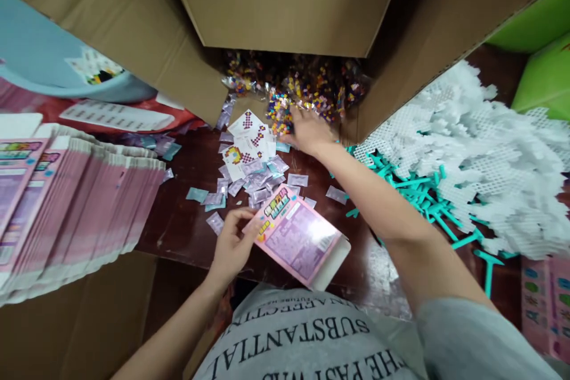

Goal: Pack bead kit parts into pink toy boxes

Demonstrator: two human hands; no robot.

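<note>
My left hand (237, 243) grips the left end of a pink and purple cardboard box (297, 237), which is tilted, with a white flap sticking out at its lower right end. My right hand (309, 130) reaches into the opening of a large carton, its fingers stretched over a clear bag of colourful beads (280, 111) and the thumb apart from them. More bags of beads (327, 86) are heaped behind it. Between the hands lie small purple sachets (260, 181) and white pattern cards (240, 151) on the dark table.
A row of flattened pink boxes (98, 196) stands at left, below a blue basin (53, 53). The carton's flaps (285, 0) overhang the bead bags. At right are turquoise plastic tools (427, 202) and a pile of white mesh sheets (494, 160).
</note>
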